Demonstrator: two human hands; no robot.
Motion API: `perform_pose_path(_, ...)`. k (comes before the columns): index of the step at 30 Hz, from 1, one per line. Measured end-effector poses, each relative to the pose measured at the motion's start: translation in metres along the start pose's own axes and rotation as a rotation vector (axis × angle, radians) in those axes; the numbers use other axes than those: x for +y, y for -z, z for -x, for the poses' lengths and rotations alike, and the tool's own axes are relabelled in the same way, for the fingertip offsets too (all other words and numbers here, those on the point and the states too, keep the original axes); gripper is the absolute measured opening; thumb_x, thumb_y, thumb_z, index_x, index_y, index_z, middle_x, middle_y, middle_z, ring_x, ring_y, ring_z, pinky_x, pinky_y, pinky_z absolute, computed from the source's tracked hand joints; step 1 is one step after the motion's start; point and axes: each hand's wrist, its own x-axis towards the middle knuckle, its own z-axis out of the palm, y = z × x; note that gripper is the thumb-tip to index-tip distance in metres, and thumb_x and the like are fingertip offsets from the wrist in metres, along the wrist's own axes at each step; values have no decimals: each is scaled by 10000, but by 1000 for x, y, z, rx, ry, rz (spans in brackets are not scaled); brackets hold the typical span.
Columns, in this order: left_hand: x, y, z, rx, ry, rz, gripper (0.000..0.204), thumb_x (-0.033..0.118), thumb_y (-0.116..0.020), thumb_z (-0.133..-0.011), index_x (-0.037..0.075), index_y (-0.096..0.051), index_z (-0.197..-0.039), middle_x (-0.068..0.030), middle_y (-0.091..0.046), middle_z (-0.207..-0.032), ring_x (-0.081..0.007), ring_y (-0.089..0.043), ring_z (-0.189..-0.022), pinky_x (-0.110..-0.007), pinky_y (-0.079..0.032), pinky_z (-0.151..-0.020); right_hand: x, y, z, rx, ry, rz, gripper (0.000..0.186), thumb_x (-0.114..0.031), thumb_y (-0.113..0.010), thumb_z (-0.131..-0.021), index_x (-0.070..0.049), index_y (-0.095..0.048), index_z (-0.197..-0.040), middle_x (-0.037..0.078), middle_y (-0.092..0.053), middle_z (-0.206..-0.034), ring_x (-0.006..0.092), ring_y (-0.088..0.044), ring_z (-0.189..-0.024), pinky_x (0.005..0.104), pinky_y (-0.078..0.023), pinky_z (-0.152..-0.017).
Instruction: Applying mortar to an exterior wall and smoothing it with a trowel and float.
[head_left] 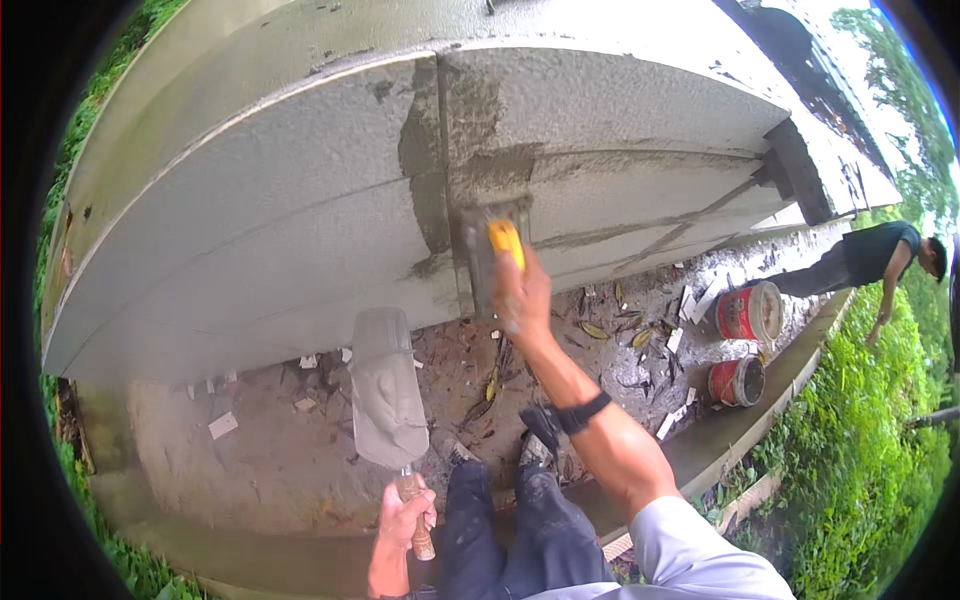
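Note:
My left hand is wrapped round the wooden handle of a trowel. A thick lump of wet grey mortar lies on its long flat blade. My right hand grips a yellow-handled scraper, whose wide blade is against the pale wall or very close to it; motion blurs the blade. Dark wet mortar covers the upright joint between panels, and more is smeared along the sloping joints at the right.
Two red-and-white buckets, a larger one and a smaller one, stand at the right. Dry leaves and white chips litter the muddy floor. A low kerb borders green plants. Another person stands beyond the buckets.

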Motion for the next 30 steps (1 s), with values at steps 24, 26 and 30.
perform_pose_path(24,56,46,34,-184,6,-70,220,65,-676,-793,48,-496,-918,-41,-537,-610,-132,-543,-467,-270,-468,-430,-213,51,11,-223,743,815,301,-301,-644,-871,-38,-559,-991,117,-594,-690,257,-605,-587,366,-475,-563)
perform_pose_path(26,58,51,41,-200,2,-64,221,67,-677,-794,48,-497,-919,-42,-538,-612,-132,-544,-470,-271,-468,-432,-233,50,-9,-283,796,988,344,-341,-649,-859,-48,-535,-1001,121,-608,-699,273,-616,-591,384,-479,-558)
perform_pose_path(30,64,51,53,-229,-38,-52,221,70,-679,-795,49,-498,-919,-41,-541,-614,-133,-545,-468,-273,-465,-432,-250,59,-49,-316,832,1181,339,-354,-628,-886,-57,-466,-882,111,-574,-606,282,-616,-544,406,-474,-504)
